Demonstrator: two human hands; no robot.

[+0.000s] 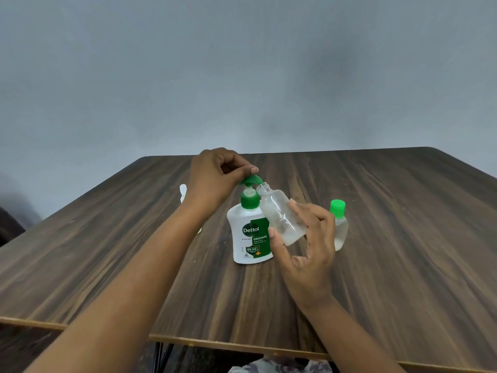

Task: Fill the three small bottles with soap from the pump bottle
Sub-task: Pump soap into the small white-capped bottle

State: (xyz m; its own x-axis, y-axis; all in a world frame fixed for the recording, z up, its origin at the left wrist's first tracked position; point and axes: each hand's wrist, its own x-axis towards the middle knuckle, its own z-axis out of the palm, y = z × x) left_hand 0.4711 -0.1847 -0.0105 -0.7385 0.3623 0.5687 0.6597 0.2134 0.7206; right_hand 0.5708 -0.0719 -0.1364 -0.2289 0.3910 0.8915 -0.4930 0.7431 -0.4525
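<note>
Left grip sits over pump bottle, fingers curled, tips on its green pump head. Pump bottle stands upright on wood tabletop, white w/ green label. Right grip holds uncapped clear small bottle, tilted, mouth just beside nozzle. Green-capped small bottle stands upright, partly behind right grip. Pale item mostly hidden behind left wrist; can't ID. Grey wall in bkgd.

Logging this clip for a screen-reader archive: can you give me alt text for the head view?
A person's right hand tilts an uncapped small clear bottle with its mouth at the spout of a Dettol pump bottle, while the left hand holds the green pump head. A second small bottle, green-capped, stands to the right on the wooden table.
</note>
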